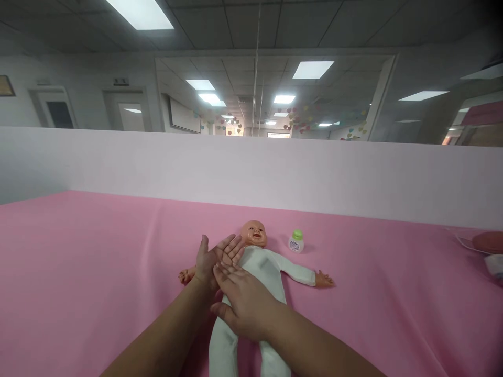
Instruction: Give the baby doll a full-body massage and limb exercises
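A baby doll (265, 264) in a white long-sleeved suit lies on its back with arms spread. Over its chest, my left hand (220, 256) is turned palm up, thumb raised and fingers stretched out. My right hand (247, 301) is palm down, its fingertips resting on the left palm or just above it; its fingers are straight. Neither hand shows anything held. To the right of the doll's head stands a small clear bottle (296, 244) with a green cap and a printed label. My hands and forearms hide part of the doll's torso and its right arm.
The doll lies on a pink sheet (106, 262) with soft folds. A low white wall (251, 173) runs along the back. At the far right edge, a reddish-brown round item (487, 242) and a white cloth-like item (494, 265) are partly cut off.
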Action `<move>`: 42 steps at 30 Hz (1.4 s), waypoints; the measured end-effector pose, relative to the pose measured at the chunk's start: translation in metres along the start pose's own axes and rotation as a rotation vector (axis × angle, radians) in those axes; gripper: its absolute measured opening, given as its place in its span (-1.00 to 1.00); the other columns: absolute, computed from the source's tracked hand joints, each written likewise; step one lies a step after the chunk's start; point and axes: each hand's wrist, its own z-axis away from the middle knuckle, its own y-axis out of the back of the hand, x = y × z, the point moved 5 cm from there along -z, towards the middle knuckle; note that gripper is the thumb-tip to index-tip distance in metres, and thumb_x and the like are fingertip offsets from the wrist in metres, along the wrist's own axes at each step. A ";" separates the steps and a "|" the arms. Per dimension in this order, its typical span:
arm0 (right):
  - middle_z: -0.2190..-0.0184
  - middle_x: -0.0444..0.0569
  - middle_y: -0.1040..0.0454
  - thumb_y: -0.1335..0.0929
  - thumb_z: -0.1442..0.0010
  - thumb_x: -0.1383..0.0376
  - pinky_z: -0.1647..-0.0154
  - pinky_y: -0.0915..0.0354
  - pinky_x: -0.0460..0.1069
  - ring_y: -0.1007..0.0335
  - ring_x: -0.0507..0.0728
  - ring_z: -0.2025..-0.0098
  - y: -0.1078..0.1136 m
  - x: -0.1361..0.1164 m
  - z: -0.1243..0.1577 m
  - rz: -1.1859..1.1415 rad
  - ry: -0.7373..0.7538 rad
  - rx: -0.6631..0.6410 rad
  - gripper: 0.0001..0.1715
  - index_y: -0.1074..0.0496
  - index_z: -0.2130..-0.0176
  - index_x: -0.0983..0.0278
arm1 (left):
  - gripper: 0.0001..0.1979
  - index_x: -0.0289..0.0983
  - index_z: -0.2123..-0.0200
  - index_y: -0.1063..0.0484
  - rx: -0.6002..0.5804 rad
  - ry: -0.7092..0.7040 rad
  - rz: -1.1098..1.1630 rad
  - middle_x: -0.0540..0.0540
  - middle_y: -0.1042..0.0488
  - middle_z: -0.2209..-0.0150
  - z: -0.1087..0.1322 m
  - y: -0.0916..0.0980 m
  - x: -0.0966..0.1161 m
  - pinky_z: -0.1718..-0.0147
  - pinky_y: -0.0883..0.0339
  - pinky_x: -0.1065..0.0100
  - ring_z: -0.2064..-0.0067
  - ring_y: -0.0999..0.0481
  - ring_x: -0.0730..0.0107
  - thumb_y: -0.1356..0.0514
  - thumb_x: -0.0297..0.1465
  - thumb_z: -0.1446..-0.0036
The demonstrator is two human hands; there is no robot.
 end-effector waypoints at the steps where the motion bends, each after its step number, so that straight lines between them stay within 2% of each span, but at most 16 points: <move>1: -0.49 0.26 -0.01 -0.22 -0.45 -0.03 -0.55 0.12 0.21 0.10 0.32 -0.53 0.000 -0.001 0.000 -0.002 0.006 0.003 -0.09 0.03 -0.49 0.48 | -0.10 -0.43 -0.43 -0.12 -0.025 0.012 0.014 -0.51 -0.41 -0.27 0.001 -0.002 -0.003 -0.26 -0.33 -0.04 -0.30 -0.44 -0.07 0.04 0.16 -0.32; 5: -0.53 0.27 0.23 -0.24 -0.40 -0.12 -0.56 0.22 0.29 0.31 0.36 -0.57 0.001 0.002 -0.001 0.032 0.001 -0.004 0.06 0.16 -0.51 0.48 | -0.11 -0.35 -0.43 -0.15 -0.105 0.088 0.040 -0.48 -0.39 -0.30 0.007 -0.014 -0.021 -0.33 -0.18 -0.17 -0.35 -0.37 -0.15 0.00 0.18 -0.30; 9: -0.54 0.23 0.27 -0.25 -0.37 -0.19 -0.56 0.30 0.30 0.41 0.36 -0.57 0.004 0.013 -0.003 0.061 -0.066 0.006 0.14 0.22 -0.52 0.46 | -0.05 -0.39 -0.40 -0.21 -0.100 0.166 0.015 -0.50 -0.40 -0.29 0.013 -0.024 -0.034 -0.35 -0.13 -0.21 -0.36 -0.34 -0.22 -0.04 0.23 -0.23; 12: -0.53 0.24 0.22 -0.21 -0.38 -0.20 -0.57 0.36 0.28 0.39 0.35 -0.57 0.005 0.020 -0.004 0.093 -0.118 0.018 0.12 0.17 -0.51 0.50 | -0.04 -0.40 -0.41 -0.18 -0.091 0.158 -0.006 -0.51 -0.37 -0.31 0.013 -0.024 -0.029 -0.36 -0.12 -0.19 -0.37 -0.34 -0.20 0.00 0.24 -0.24; 15: -0.52 0.26 0.18 -0.21 -0.37 -0.20 -0.57 0.40 0.28 0.38 0.35 -0.57 0.004 0.021 -0.004 0.119 -0.146 0.007 0.12 0.13 -0.50 0.52 | -0.05 -0.43 -0.43 -0.13 -0.069 0.070 -0.012 -0.52 -0.35 -0.32 0.010 -0.018 -0.013 -0.35 -0.15 -0.16 -0.36 -0.35 -0.17 0.02 0.21 -0.28; 20: -0.53 0.24 0.24 -0.27 -0.31 -0.24 -0.57 0.30 0.27 0.33 0.35 -0.57 0.004 0.008 0.001 0.058 -0.104 -0.062 0.20 0.18 -0.51 0.46 | -0.04 -0.51 -0.42 -0.11 -0.006 -0.006 -0.040 -0.56 -0.37 -0.29 0.004 -0.006 0.006 -0.27 -0.33 -0.06 -0.31 -0.43 -0.12 0.05 0.20 -0.30; 23: -0.53 0.23 0.21 -0.22 -0.34 -0.25 -0.57 0.30 0.24 0.34 0.34 -0.57 0.008 -0.006 0.005 -0.005 -0.054 -0.074 0.15 0.12 -0.51 0.47 | -0.02 -0.53 -0.43 -0.07 -0.024 -0.009 -0.035 -0.58 -0.37 -0.28 0.004 -0.007 0.007 -0.27 -0.34 -0.04 -0.31 -0.43 -0.12 0.06 0.20 -0.31; 26: -0.52 0.23 0.16 -0.15 -0.40 -0.24 -0.57 0.38 0.24 0.34 0.30 -0.57 0.014 -0.015 0.006 -0.036 -0.005 -0.038 0.08 0.08 -0.50 0.47 | -0.03 -0.50 -0.47 0.03 -0.100 0.005 0.015 -0.57 -0.32 -0.32 0.005 -0.012 0.003 -0.32 -0.25 -0.12 -0.35 -0.37 -0.13 0.09 0.17 -0.33; 30: -0.52 0.25 0.16 -0.13 -0.40 -0.26 -0.57 0.41 0.26 0.36 0.28 -0.58 0.019 -0.008 0.003 -0.018 -0.010 0.013 0.10 0.12 -0.50 0.48 | 0.00 -0.48 -0.49 0.10 -0.155 0.077 0.004 -0.57 -0.26 -0.36 0.011 -0.023 -0.010 -0.38 -0.09 -0.20 -0.40 -0.28 -0.17 0.05 0.18 -0.31; 33: -0.52 0.24 0.15 -0.15 -0.38 -0.28 -0.56 0.45 0.28 0.38 0.30 -0.58 0.021 0.007 -0.002 0.059 -0.035 0.068 0.12 0.11 -0.50 0.47 | 0.04 -0.50 -0.48 0.03 -0.114 0.121 -0.075 -0.58 -0.28 -0.35 0.016 -0.030 -0.017 -0.39 -0.05 -0.22 -0.40 -0.26 -0.21 -0.02 0.21 -0.25; 37: -0.52 0.26 0.18 -0.15 -0.37 -0.28 -0.56 0.45 0.28 0.40 0.32 -0.58 0.020 0.022 -0.006 0.120 -0.076 0.069 0.14 0.09 -0.49 0.50 | -0.04 -0.47 -0.44 -0.09 -0.017 0.085 -0.199 -0.52 -0.34 -0.32 0.021 -0.036 -0.010 -0.37 -0.10 -0.23 -0.39 -0.29 -0.22 0.02 0.19 -0.28; 42: -0.51 0.34 0.14 -0.19 -0.35 -0.28 -0.57 0.37 0.29 0.35 0.35 -0.57 0.017 0.014 -0.006 0.123 -0.057 0.019 0.19 0.09 -0.48 0.57 | -0.08 -0.55 -0.38 -0.17 0.078 -0.023 -0.254 -0.57 -0.37 -0.29 0.015 -0.029 0.010 -0.29 -0.32 -0.08 -0.35 -0.36 -0.15 0.05 0.14 -0.32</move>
